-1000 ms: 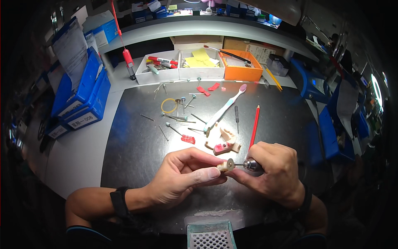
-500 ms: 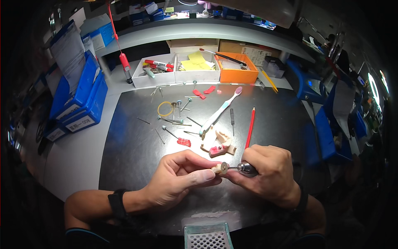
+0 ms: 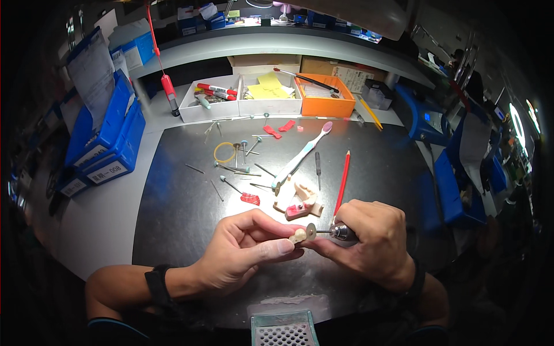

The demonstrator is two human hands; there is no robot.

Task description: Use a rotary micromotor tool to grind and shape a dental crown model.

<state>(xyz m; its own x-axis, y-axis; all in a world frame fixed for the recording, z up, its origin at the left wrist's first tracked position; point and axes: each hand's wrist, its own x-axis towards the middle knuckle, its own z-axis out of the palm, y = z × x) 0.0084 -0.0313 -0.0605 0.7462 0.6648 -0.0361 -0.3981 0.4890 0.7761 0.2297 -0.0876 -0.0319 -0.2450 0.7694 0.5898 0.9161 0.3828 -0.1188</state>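
Observation:
My left hand [image 3: 245, 245] pinches a small cream-coloured dental crown piece [image 3: 298, 235] between thumb and fingers. My right hand [image 3: 369, 239] is wrapped round a metal rotary handpiece [image 3: 344, 232], whose thin shank carries a round grey cutting disc [image 3: 311, 231]. The disc stands right beside the crown's right side; whether they touch I cannot tell. Just beyond my hands a beige dental model [image 3: 306, 196] with a pink gum part [image 3: 296, 211] lies on the dark work mat [image 3: 190, 230]. A red pencil [image 3: 343, 181] lies behind my right hand.
Rotary burs [image 3: 231, 183], a yellow rubber band [image 3: 224, 153], a toothbrush [image 3: 309, 151] and red scraps [image 3: 250, 198] lie on the mat. Boxes, one orange [image 3: 328, 104], line the back. Blue trays [image 3: 109, 150] stand left. A perforated grate [image 3: 284, 331] sits at the near edge.
The crown piece is turned slightly in my left fingers and shows more of itself, with the disc now at its right side instead of overlapping it. The whole view has shifted a little.

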